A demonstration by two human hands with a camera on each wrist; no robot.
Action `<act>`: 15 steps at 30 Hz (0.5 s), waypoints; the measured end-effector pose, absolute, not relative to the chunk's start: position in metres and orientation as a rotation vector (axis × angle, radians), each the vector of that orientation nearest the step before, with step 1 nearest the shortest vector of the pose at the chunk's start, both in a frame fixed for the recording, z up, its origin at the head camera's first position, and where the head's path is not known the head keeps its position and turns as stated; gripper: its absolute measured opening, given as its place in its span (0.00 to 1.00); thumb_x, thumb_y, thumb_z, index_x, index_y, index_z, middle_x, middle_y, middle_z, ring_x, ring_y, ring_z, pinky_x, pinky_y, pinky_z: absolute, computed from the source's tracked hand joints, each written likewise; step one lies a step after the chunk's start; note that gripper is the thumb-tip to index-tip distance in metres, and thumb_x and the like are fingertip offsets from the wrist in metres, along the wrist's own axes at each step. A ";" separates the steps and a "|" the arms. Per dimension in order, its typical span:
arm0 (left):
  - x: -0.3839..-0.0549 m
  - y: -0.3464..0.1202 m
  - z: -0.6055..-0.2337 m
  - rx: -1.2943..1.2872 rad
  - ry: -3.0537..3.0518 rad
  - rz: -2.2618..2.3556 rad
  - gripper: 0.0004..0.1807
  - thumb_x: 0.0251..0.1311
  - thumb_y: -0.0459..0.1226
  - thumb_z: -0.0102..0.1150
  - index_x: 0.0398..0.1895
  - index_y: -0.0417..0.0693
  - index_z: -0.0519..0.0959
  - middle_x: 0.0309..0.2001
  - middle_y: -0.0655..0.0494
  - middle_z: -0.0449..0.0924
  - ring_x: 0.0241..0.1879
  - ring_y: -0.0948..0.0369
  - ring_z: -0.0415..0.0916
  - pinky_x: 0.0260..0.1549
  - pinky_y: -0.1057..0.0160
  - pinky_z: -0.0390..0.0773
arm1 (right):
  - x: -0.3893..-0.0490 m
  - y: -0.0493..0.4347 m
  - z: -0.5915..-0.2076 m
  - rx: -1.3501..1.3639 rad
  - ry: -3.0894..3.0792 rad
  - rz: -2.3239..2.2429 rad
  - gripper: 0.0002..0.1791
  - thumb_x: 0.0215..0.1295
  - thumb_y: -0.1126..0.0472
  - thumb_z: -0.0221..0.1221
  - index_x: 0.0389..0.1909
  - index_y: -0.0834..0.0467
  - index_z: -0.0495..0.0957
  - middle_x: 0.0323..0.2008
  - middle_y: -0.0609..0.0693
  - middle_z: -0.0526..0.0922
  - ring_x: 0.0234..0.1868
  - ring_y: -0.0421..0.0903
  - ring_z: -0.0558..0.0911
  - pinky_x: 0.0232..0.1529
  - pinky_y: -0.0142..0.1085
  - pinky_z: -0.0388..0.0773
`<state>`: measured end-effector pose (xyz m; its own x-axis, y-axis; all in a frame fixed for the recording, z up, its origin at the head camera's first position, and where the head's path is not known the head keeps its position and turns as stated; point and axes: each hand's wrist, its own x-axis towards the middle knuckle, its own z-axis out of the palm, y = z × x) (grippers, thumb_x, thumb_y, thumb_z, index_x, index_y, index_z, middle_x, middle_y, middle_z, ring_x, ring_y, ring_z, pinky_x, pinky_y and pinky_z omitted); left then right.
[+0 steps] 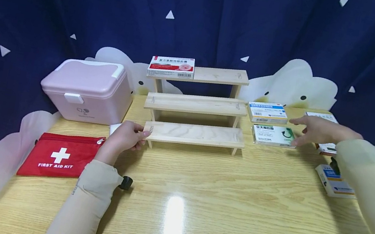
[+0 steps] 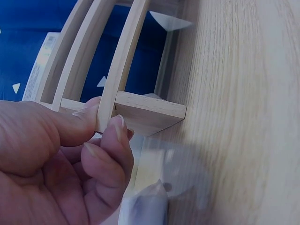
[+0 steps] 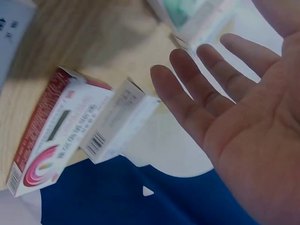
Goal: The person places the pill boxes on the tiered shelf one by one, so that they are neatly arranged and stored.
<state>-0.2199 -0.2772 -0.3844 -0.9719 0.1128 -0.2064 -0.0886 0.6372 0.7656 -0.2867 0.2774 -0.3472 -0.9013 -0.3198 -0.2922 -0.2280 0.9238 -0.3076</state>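
My left hand (image 1: 125,137) pinches the left end of the lowest step of a three-tier wooden rack (image 1: 193,134), thumb on top and fingers curled beneath. In the left wrist view the thumb and fingertips close on the edge of that wooden board (image 2: 112,93). My right hand (image 1: 317,130) reaches over the medicine boxes at the right, fingers extended with nothing in them. Its fingertips are near the green-and-white box (image 1: 272,135) and the blue-and-white box (image 1: 267,112). In the right wrist view the palm shows, fingers spread beside a red-and-white box (image 3: 61,136).
One red-and-white medicine box (image 1: 171,67) stands on the rack's top step. A pink lidded case (image 1: 83,90) and a red first aid pouch (image 1: 60,156) lie left. Another blue-and-white box (image 1: 335,183) sits under the right forearm. Dark blue curtain (image 1: 204,19) hangs behind.
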 end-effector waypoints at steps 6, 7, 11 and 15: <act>-0.219 -0.276 -0.384 0.012 2.619 1.249 0.16 0.72 0.38 0.56 0.48 0.30 0.79 0.28 0.45 0.80 0.22 0.61 0.76 0.22 0.66 0.76 | -0.291 0.272 -0.361 -0.495 2.745 -0.337 0.59 0.43 0.42 0.77 0.71 0.67 0.60 0.62 0.74 0.66 0.52 0.62 0.72 0.52 0.58 0.70; -0.219 -0.276 -0.384 0.012 2.617 1.249 0.15 0.71 0.38 0.56 0.47 0.30 0.79 0.28 0.44 0.80 0.22 0.60 0.76 0.22 0.66 0.76 | -0.291 0.271 -0.362 -0.498 2.750 -0.327 0.59 0.42 0.43 0.77 0.71 0.67 0.61 0.62 0.75 0.66 0.55 0.64 0.71 0.55 0.60 0.69; -0.218 -0.276 -0.384 0.008 2.613 1.252 0.15 0.72 0.38 0.56 0.46 0.31 0.79 0.28 0.44 0.79 0.22 0.61 0.75 0.22 0.66 0.76 | -0.294 0.269 -0.366 -0.485 2.755 -0.280 0.59 0.42 0.43 0.78 0.70 0.68 0.62 0.62 0.75 0.67 0.61 0.69 0.68 0.59 0.64 0.64; -0.219 -0.276 -0.382 0.006 2.613 1.248 0.15 0.72 0.38 0.56 0.46 0.31 0.79 0.28 0.45 0.79 0.22 0.61 0.75 0.22 0.66 0.76 | -0.297 0.270 -0.370 -0.475 2.753 -0.244 0.57 0.42 0.44 0.78 0.68 0.71 0.63 0.60 0.75 0.69 0.59 0.69 0.70 0.58 0.63 0.66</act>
<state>-0.2189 -0.2757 -0.3823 -0.9698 0.1089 -0.2181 -0.1012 0.6343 0.7664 -0.2974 0.2696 -0.3703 -0.8878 -0.3520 -0.2965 -0.2943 0.9295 -0.2223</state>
